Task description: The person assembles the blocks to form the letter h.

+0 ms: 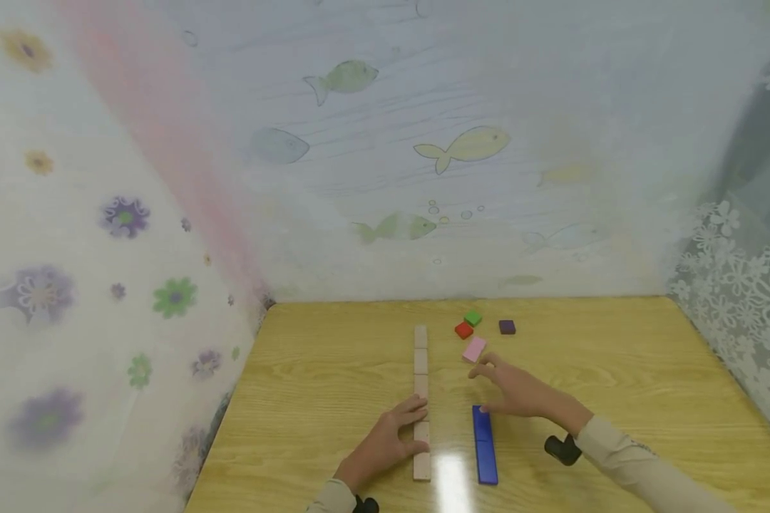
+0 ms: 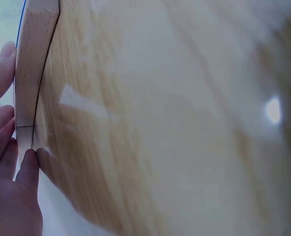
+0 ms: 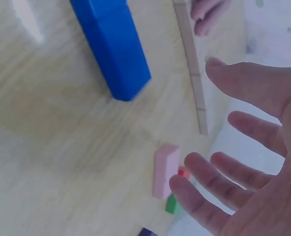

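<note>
A straight row of pale wooden blocks (image 1: 421,362) lies end to end on the wood-grain table. My left hand (image 1: 383,442) rests against the near half of this row, fingers loosely extended and touching the wooden blocks (image 2: 34,64). To the right, two blue blocks (image 1: 485,456) lie end to end in a line of their own. My right hand (image 1: 520,390) hovers beside their far end, holding nothing; in the right wrist view its fingers are spread, apart from the blue blocks (image 3: 118,54). Just beyond its fingertips is a pink block (image 1: 474,350).
Behind the pink block are a small red block (image 1: 464,330) and a green block (image 1: 473,318), close together. A dark purple block (image 1: 507,327) sits farther right. Walls with fish and flower pictures border the table (image 1: 334,342) at the back and sides.
</note>
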Tool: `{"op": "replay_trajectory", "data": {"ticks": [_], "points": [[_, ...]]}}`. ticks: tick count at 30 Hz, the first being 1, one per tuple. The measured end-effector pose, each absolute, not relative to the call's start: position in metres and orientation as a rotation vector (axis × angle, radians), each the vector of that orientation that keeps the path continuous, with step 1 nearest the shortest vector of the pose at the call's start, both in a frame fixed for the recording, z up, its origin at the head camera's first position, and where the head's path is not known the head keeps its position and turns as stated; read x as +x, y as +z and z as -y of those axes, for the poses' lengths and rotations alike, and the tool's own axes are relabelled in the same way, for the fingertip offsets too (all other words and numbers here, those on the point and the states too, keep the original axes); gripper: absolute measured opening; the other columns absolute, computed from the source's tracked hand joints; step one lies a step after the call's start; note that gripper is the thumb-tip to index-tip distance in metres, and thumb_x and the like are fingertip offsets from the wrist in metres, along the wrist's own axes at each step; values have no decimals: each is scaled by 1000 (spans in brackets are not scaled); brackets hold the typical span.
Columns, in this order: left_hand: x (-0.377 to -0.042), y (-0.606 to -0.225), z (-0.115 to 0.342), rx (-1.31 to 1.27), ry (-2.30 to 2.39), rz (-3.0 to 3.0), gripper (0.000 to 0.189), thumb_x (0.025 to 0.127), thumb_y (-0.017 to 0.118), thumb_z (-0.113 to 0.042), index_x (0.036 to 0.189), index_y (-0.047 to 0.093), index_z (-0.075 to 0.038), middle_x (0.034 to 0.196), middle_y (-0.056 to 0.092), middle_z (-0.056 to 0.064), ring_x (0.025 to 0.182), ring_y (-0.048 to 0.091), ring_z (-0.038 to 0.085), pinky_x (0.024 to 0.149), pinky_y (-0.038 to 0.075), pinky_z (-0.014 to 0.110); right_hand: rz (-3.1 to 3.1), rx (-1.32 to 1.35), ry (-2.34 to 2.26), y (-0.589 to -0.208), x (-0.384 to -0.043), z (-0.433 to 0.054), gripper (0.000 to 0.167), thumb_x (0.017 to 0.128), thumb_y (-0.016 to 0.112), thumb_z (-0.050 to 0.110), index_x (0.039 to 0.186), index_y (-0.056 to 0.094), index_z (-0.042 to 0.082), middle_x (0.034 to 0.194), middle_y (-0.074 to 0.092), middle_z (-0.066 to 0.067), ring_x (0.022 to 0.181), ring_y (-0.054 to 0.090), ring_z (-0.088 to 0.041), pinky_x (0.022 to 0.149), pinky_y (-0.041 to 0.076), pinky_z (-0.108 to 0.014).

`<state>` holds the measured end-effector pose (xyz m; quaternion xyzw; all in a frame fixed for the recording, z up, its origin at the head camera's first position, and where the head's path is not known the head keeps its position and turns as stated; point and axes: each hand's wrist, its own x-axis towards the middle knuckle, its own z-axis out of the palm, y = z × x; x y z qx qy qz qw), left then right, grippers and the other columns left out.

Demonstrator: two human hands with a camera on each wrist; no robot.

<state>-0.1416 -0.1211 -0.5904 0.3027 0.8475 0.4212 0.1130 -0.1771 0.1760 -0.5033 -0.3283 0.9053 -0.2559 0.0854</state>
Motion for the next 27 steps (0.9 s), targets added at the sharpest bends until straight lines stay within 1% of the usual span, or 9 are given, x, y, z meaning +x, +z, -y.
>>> {"op": "replay_trajectory", "data": {"ticks": [2,4,6,9,11,13,18,22,27], "points": [[-141,-591,121,890,1238,-2488,62,85,69,-35,137,50,-5,150,35,1,140,25,22,110,29,45,-2717,-995,-756,-500,-181,-177,47,79,77,17,120,57,5,118,44,-10,85,53,-18,69,50,-31],[-141,-591,121,890,1245,-2486,62,85,69,-34,136,50,-5,150,35,2,140,26,23,110,29,45,-2724,-992,-752,-497,-184,-177,46,79,76,16,120,57,6,117,45,-9,85,52,-16,69,49,-31],[-140,-590,121,892,1249,-2486,62,85,70,-34,136,50,-4,149,35,2,139,26,23,110,29,45,-2727,-985,-755,-496,-187,-178,46,79,76,14,121,57,7,118,45,-10,91,54,-19,73,51,-34],[-140,-589,121,889,1258,-2480,62,85,70,-33,136,50,-4,149,36,2,139,27,23,110,29,44,-2736,-992,-762,-494,-190,-179,46,79,77,13,120,57,7,120,46,-12,100,56,-28,79,52,-41],[-140,-588,121,889,1252,-2483,62,85,70,-32,136,50,-4,149,36,2,139,27,23,110,30,44,-2752,-1006,-760,-494,-192,-178,46,78,77,12,119,57,8,119,47,-12,103,56,-31,81,52,-43],[-141,-588,121,893,1242,-2490,62,85,71,-32,136,50,-4,149,36,2,139,27,22,110,30,44,-2770,-1027,-761,-493,-194,-178,45,78,78,11,118,57,9,118,47,-12,103,56,-31,82,52,-44],[-142,-588,121,925,1232,-2506,62,85,71,-32,136,50,-4,148,37,2,139,27,23,110,30,45,-2812,-1092,-769,-493,-198,-179,45,75,78,6,115,57,10,116,48,-15,99,57,-29,78,52,-44],[-142,-590,121,937,1231,-2512,63,84,70,-35,135,51,-4,148,37,1,139,28,23,109,30,45,-2831,-1090,-755,-494,-204,-180,44,75,77,3,114,57,7,118,48,-19,99,57,-33,77,53,-44],[-142,-592,120,955,1226,-2529,62,85,70,-35,135,51,-4,148,38,2,138,29,23,109,31,44,-2840,-1068,-761,-497,-211,-182,41,76,76,2,113,59,4,117,48,-19,97,57,-33,76,53,-43]]}}
